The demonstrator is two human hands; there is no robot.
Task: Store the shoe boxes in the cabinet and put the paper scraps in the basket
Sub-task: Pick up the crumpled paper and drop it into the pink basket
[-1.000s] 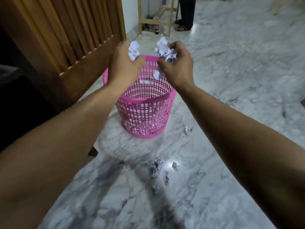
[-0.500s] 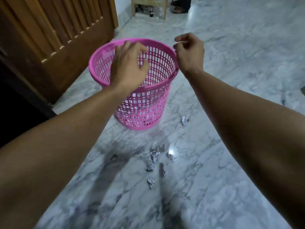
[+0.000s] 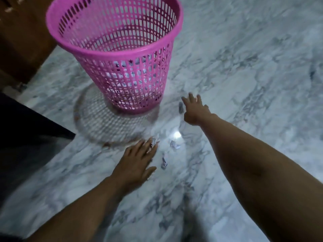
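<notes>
A pink mesh basket (image 3: pixel 122 55) stands on the marble floor with crumpled paper showing through its lower wall. My left hand (image 3: pixel 138 161) reaches down with fingers spread, its fingertips at a small paper scrap (image 3: pixel 153 141). More scraps lie just right of it: one (image 3: pixel 174 145) beside a bright reflection and one (image 3: pixel 164 162) near my thumb. My right hand (image 3: pixel 194 109) stretches out with straight fingers beside a scrap (image 3: pixel 180 107) near the basket's base. Neither hand holds anything. No shoe boxes are in view.
A dark wooden cabinet or door (image 3: pixel 21 37) rises at the upper left, close behind the basket. A dark shape (image 3: pixel 26 137) fills the left edge. Grey-veined marble floor (image 3: pixel 244 75) stretches to the right.
Both hands dropped their paper into the basket, then came down from its rim to the floor scraps. The view tilted down and moved closer.
</notes>
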